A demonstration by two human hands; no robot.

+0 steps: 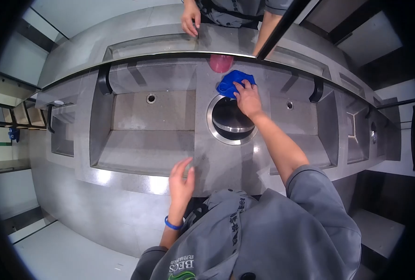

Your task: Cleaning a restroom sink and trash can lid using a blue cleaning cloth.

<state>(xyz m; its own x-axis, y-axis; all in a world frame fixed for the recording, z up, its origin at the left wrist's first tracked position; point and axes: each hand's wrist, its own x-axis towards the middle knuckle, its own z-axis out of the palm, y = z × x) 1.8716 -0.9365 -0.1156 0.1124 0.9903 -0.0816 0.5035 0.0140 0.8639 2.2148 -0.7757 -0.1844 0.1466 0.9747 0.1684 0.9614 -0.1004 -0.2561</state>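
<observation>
On the grey counter (214, 168) lies a crumpled blue cloth (236, 79), just behind a round metal-rimmed waste opening (232, 117) with a swing lid. My right hand (248, 98) presses on the cloth's near right part with its fingers spread over it. The right forearm passes above the right edge of the metal ring. Near the front edge of the left basin (153, 112), my left hand (182, 178) hovers with fingers apart and nothing in it. Behind the cloth, a pink container (221, 63) stands against the mirror.
A black faucet (104, 79) projects over the left basin; another black faucet (318, 89) serves the right basin (293, 119). The mirror's lower edge runs behind the counter. Further basins lie at both ends. Shelves (23, 113) stand at far left.
</observation>
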